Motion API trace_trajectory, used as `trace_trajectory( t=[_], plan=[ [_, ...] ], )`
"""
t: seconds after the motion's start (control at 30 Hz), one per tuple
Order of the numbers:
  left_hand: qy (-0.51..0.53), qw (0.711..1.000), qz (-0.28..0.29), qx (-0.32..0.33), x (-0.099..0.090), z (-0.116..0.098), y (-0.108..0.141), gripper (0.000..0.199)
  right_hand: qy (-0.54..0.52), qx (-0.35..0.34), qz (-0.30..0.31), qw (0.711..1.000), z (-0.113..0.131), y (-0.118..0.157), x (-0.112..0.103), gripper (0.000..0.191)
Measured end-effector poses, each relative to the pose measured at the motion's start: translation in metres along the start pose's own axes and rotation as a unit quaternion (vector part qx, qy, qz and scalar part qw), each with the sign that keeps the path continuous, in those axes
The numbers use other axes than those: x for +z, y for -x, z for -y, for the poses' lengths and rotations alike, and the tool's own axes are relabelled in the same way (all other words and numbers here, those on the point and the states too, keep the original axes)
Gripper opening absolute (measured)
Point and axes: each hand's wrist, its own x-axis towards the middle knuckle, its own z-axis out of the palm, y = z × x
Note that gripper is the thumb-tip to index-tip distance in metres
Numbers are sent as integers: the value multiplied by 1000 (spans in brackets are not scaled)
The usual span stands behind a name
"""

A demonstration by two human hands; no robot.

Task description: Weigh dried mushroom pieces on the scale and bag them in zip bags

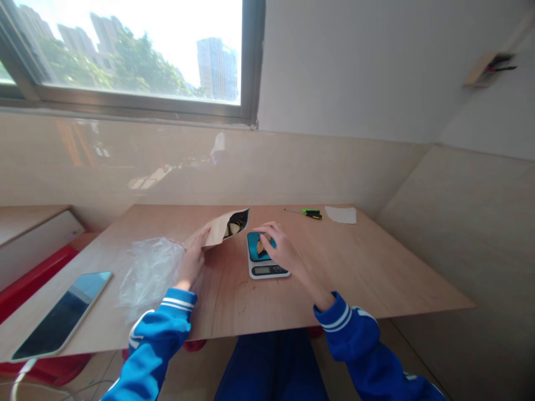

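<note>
The left hand [191,266] is holding a kraft paper pouch [215,229] tilted above the worktop [355,267], its fingers [202,238] clenched on the lower corner, the mouth gaping toward 2 o'clock and showing pale pieces [233,228] inside. The right hand [281,249] is hovering over the teal pan of a digital kitchen scale [267,271], its fingers [264,227] curving over one pale piece [261,247] lying on the pan; whether they are gripping it cannot be told. A clear plastic bag [150,277] is lying at 9 o'clock from the left hand, a phone [62,314] beyond it. A green-handled screwdriver [307,213] is lying at 1 o'clock from the scale.
</note>
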Motion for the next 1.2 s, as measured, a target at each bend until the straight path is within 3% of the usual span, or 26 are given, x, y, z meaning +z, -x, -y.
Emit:
trace_trajectory(
  t=[0.07, 0.17, 0.27, 0.6, 0.77, 0.83, 0.9, 0.97, 1.0, 1.1, 1.2],
  plan=[
    [3, 1000, 5, 6, 3, 0, 4, 63, -8, -41, 74, 996, 18, -28, -5, 29],
    [4, 1000, 15, 6, 7, -1, 8, 61, 120, -25, 241, 963, 33, -63, -1, 28],
    [2, 1000, 19, 7, 8, 0, 10, 61, 203, 15, 290, 935, 37, -79, 10, 24],
    [13, 1000, 22, 0, 9, -6, 10, 61, 246, 27, 225, 942, 24, -58, 41, 20],
    [13, 1000, 25, -5, 6, -4, 10, 60, 201, 10, 191, 961, 16, -51, 35, 17],
    [12, 1000, 16, -12, 4, -2, 8, 60, 137, 3, 131, 982, 6, -44, 25, 18],
    [12, 999, -1, -29, 1, 1, 4, 59, 41, 19, 25, 999, -10, -31, 17, 19],
    [14, 998, -18, -56, -1, 3, 1, 57, -45, 47, -50, 997, -28, -17, 14, 19],
    [15, 997, -24, -69, -2, 3, -1, 56, -68, 62, -58, 994, -37, -10, 15, 19],
    [17, 996, -37, -83, -4, 5, -6, 54, -78, 94, -35, 992, -55, 4, 28, 23],
    [21, 996, -38, -83, -6, 8, -9, 53, -5, 79, 70, 994, -64, 6, 45, 42]
  ],
)
